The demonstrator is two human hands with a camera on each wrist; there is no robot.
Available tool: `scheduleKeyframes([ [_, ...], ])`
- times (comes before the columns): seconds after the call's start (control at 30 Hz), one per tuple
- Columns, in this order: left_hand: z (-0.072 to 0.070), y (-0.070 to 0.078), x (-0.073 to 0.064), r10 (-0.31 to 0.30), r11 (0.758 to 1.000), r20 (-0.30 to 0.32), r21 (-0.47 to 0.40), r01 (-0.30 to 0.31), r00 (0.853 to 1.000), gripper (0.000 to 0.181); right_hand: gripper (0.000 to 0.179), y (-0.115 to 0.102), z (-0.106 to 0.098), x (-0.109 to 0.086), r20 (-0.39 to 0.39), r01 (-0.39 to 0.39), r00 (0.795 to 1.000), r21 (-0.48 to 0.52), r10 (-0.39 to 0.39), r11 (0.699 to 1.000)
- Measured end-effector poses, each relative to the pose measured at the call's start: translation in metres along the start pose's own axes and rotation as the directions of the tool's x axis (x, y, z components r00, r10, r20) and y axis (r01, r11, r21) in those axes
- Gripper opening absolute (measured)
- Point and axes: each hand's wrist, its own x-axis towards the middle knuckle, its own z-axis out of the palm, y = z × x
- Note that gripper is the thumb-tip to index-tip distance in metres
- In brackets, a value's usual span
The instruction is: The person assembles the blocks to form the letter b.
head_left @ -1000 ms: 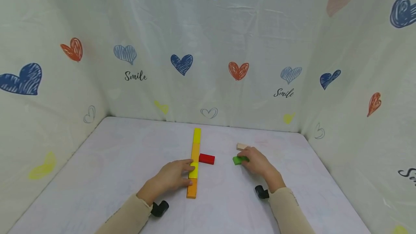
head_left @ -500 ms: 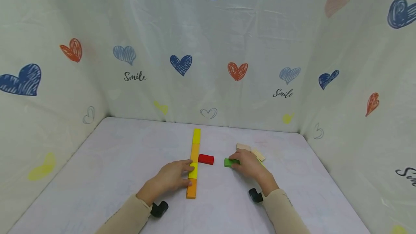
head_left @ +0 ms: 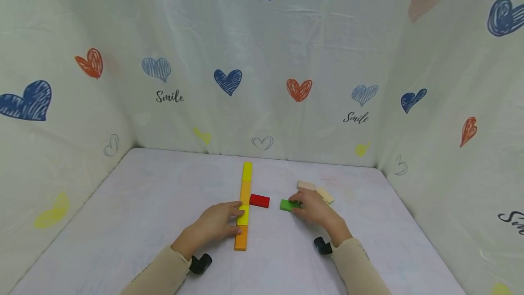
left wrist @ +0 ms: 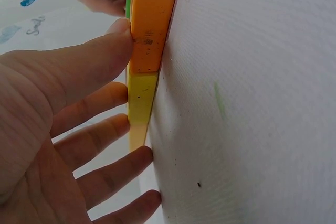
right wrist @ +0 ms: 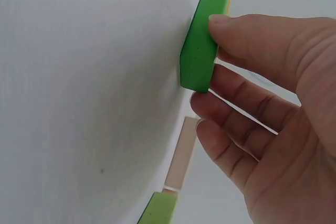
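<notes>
My left hand (head_left: 214, 222) rests its fingertips along the left side of a straight row of wooden blocks, its fingers spread and nearly straight. They touch a yellow block (head_left: 244, 217) and the orange block (head_left: 241, 240) at the near end; in the left wrist view the thumb lies against an orange block (left wrist: 152, 24). A red block (head_left: 259, 200) juts out from the row's right side. To its right, my right hand (head_left: 315, 208) pinches a green block (right wrist: 202, 40) between thumb and fingers, low over the table. A gap separates the green block from the red one.
Just beyond the right hand lie a beige block (head_left: 306, 185) and a pale yellow block (head_left: 325, 195). A light green block (right wrist: 159, 208) shows near them in the right wrist view. Farther up, the row continues with an orange block (head_left: 245, 190) and a yellow block (head_left: 247, 171).
The right hand has moved left with the green block, closer to the red block, uncovering the pale yellow block behind it. The left hand and the row have stayed in place.
</notes>
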Motion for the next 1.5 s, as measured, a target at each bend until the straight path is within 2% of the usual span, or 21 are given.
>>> scheduleKeyframes([
  [0.4, 0.001, -0.002, 0.000, 0.008, 1.000, 0.001, 0.000, -0.008, 1.000, 0.054, 0.031, -0.012, 0.005, 0.004, 0.029, 0.048, 0.998, 0.055, -0.049, 0.997],
  [0.7, 0.001, -0.002, 0.000, 0.013, 1.000, -0.003, -0.012, -0.013, 1.000, 0.055, 0.032, -0.015, 0.006, 0.010, 0.058, 0.024, 0.998, 0.076, -0.028, 0.997],
  [0.93, 0.000, -0.001, -0.001, 0.019, 1.000, 0.000, -0.017, -0.019, 1.000, 0.055, 0.031, -0.015, 0.006, 0.014, 0.069, 0.055, 0.996, 0.088, -0.061, 0.995],
  [1.17, 0.000, -0.001, -0.002, 0.021, 0.999, 0.002, -0.024, -0.021, 1.000, 0.055, 0.032, -0.018, 0.006, 0.014, 0.081, 0.031, 0.996, 0.092, -0.039, 0.995],
  [1.5, -0.001, 0.000, -0.002, 0.017, 1.000, -0.002, -0.025, -0.017, 1.000, 0.055, 0.031, -0.020, 0.007, 0.015, 0.078, 0.041, 0.996, 0.090, -0.048, 0.995],
])
